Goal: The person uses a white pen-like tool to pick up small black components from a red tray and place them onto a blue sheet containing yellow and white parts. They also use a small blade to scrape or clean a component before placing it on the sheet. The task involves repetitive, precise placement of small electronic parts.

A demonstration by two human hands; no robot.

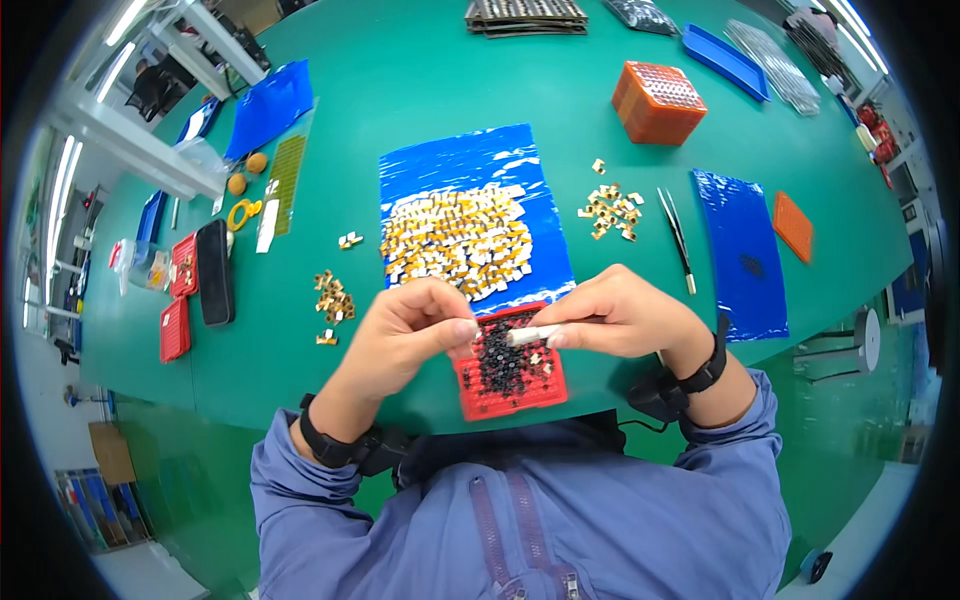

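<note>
My left hand [405, 335] is closed in a pinch above the left edge of a shallow red tray [520, 402]. What its fingertips hold, if anything, is too small to make out. My right hand [622, 318] grips a slim tool with a white cylindrical end [533, 335], which points left over the tray. Small black round parts [503, 362] fill much of the tray, with a few pale bits among them. Just beyond lies a blue sheet [455, 155] bearing a dense heap of small white and gold-coloured pieces [455, 240].
Loose gold pieces lie left [334, 297] and right [612, 212] of the sheet. Tweezers [678, 245], another blue sheet [740, 260] and an orange stacked block [658, 105] are to the right. A black case [214, 272], red boxes [175, 330] and yellow scissors [241, 213] sit left.
</note>
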